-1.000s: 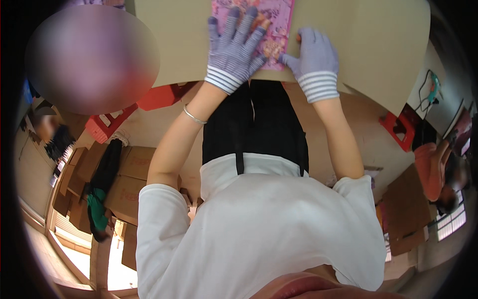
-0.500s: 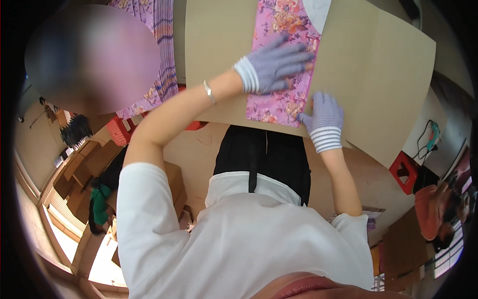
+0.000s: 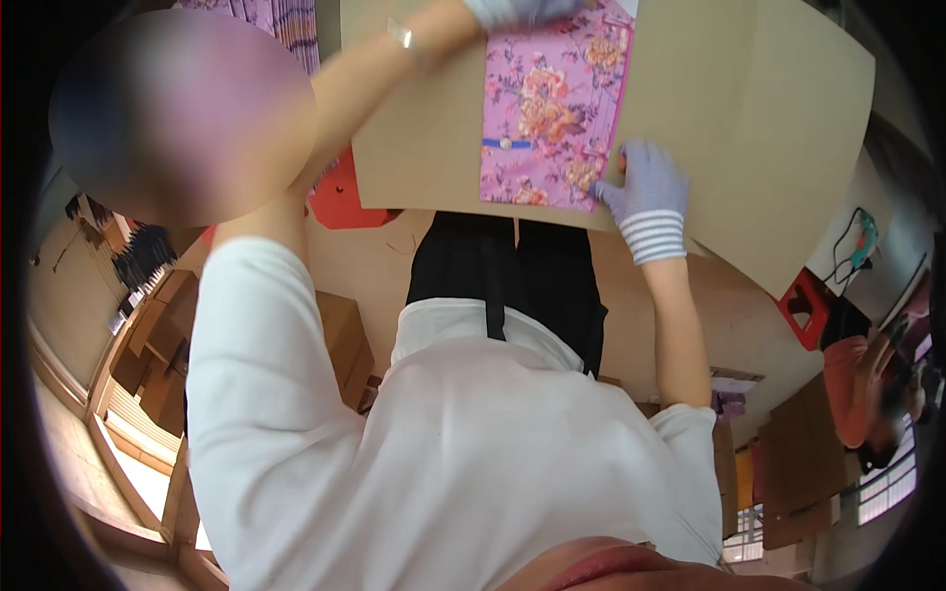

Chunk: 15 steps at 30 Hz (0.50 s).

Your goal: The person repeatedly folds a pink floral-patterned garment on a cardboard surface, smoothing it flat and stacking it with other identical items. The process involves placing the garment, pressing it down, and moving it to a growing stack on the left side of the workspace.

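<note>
A flat pink floral piece (image 3: 552, 98) with a bright pink right edge lies on a tan board. A short blue band (image 3: 503, 144) with a small round stud sits across its lower left side. My left hand (image 3: 527, 12), in a lavender glove with bare fingertips, is over the piece's far end; it is blurred and cut by the top edge, its fingers stretched out. My right hand (image 3: 650, 187), gloved alike, rests open on the board by the near right corner, its thumb against the piece's edge. A corner of something white (image 3: 625, 6) shows at the far end.
The tan board (image 3: 749, 128) extends to both sides. A stack of similar floral pieces (image 3: 291, 25) stands at the far left. Red stools (image 3: 350, 197) stand below the board's left and right ends. Cardboard boxes (image 3: 163, 335) are at the left; another person (image 3: 852, 384) is at the right.
My left hand has swept away from me toward the piece's far end, uncovering its middle and the blue band. My right hand stays by the near right corner. The view has shifted slightly.
</note>
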Each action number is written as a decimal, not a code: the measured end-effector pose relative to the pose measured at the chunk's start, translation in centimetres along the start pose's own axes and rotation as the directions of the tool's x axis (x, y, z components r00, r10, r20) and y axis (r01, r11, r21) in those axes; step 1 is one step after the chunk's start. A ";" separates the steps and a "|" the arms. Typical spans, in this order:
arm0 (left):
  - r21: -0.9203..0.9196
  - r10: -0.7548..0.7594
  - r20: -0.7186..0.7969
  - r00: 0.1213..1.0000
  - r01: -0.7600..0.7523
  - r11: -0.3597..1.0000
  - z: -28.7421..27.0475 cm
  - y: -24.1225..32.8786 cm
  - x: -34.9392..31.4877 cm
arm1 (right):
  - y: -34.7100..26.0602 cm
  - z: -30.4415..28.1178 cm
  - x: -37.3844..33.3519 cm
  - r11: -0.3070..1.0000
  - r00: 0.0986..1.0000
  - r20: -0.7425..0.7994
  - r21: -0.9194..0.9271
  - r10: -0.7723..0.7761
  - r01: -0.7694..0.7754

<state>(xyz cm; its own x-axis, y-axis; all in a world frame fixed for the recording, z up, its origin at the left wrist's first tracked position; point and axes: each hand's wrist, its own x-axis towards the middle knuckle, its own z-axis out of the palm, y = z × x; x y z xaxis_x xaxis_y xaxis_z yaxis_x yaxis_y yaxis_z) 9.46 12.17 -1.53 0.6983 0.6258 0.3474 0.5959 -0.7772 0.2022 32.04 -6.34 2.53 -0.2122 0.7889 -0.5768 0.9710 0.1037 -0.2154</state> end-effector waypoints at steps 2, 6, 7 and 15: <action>-0.180 -0.139 0.712 0.688 0.370 0.911 -3.2 8.0 -0.5 | 0.3 -0.1 -0.1 1.000 1.000 -0.016 -0.012 0.011 -0.011; -0.612 0.016 0.131 0.991 0.069 0.788 -0.1 21.0 -14.0 | 0.2 0.2 -0.2 0.999 1.000 -0.011 -0.047 -0.013 0.012; -0.607 -0.045 0.150 0.988 0.128 0.784 0.0 23.5 -15.4 | 0.6 0.3 -0.7 0.996 0.995 -0.043 0.006 -0.089 0.089; -0.470 -0.404 -0.087 0.911 0.320 0.823 -2.3 19.1 -12.3 | 15.5 -5.2 -4.3 0.898 0.593 -0.765 0.412 0.251 0.152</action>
<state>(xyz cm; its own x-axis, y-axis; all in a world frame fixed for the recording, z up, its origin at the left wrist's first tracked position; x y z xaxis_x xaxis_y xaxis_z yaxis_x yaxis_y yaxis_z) 11.32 -10.57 0.19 0.3612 0.8779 0.3144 0.5272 -0.4703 0.7077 48.59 -4.94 5.77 0.2016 0.9575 0.2065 0.7946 -0.0366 -0.6061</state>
